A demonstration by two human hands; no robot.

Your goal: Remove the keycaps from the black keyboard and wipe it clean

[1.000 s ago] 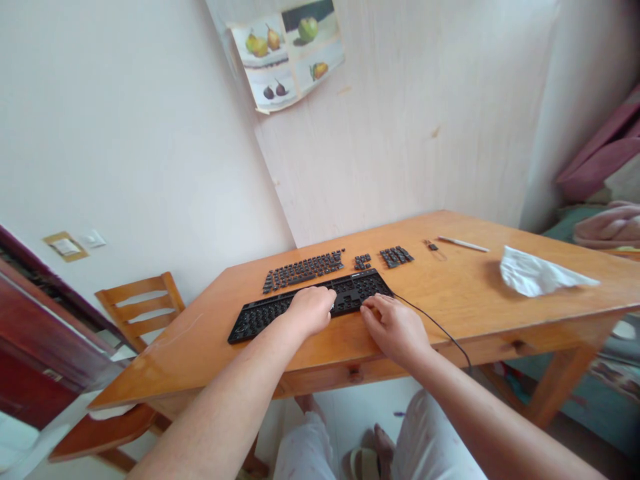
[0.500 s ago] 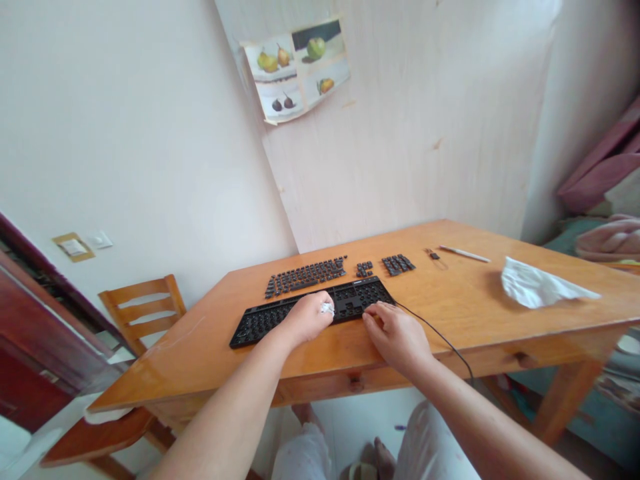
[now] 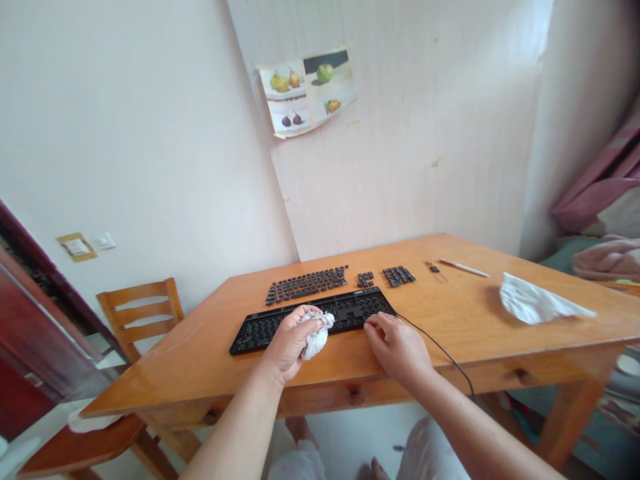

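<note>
My left hand (image 3: pixel 287 343) is closed round a crumpled white tissue (image 3: pixel 316 340), held just over the front edge of a black keyboard (image 3: pixel 260 328). The keyboard's keycaps are off, so its bare key sockets show. My right hand (image 3: pixel 400 343) grips the keyboard's front right edge with curled fingers; its fingertips are partly hidden. Behind the keyboard the loose black keycaps lie in groups: a wide block (image 3: pixel 306 285), a small cluster (image 3: pixel 365 279) and a number-pad block (image 3: pixel 399 275).
On the wooden table (image 3: pixel 200 353) to the right lie a small dark tool with wire loops (image 3: pixel 434 269), a white pen (image 3: pixel 464 268) and a white cloth or tissue (image 3: pixel 540 300). A black cable (image 3: pixel 445 350) runs over the front edge. A wooden chair (image 3: pixel 143 310) stands at left.
My left hand has lifted back from the keyboard and turned, so that more of the tissue shows. My right hand stays at the keyboard's edge. The view has tilted up slightly.
</note>
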